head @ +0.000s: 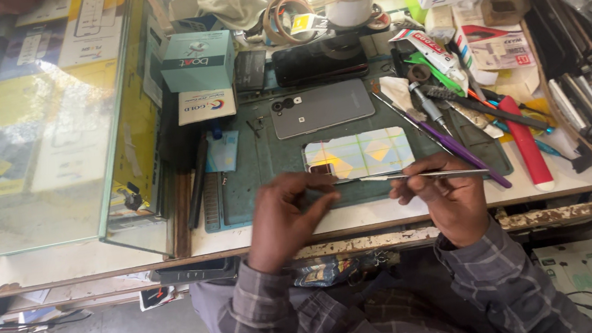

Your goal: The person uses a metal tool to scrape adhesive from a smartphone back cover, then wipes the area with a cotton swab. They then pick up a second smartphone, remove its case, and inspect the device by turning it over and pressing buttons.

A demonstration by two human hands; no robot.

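Metal tweezers [417, 175] are pinched in the closed right hand [446, 197], their tip laid at the near edge of a phone [359, 155] with a reflective back. The phone, lying flat on a green work mat [264, 155] on the table [392, 211], is steadied at its lower left corner by the curled fingers of the left hand [287, 216]. A grey phone [322, 107] is seen just beyond it.

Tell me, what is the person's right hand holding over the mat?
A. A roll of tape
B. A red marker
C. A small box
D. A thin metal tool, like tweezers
D: the right hand pinches thin metal tweezers, their tip reaching toward the left hand at the near edge of the phone with a reflective back on the green mat.
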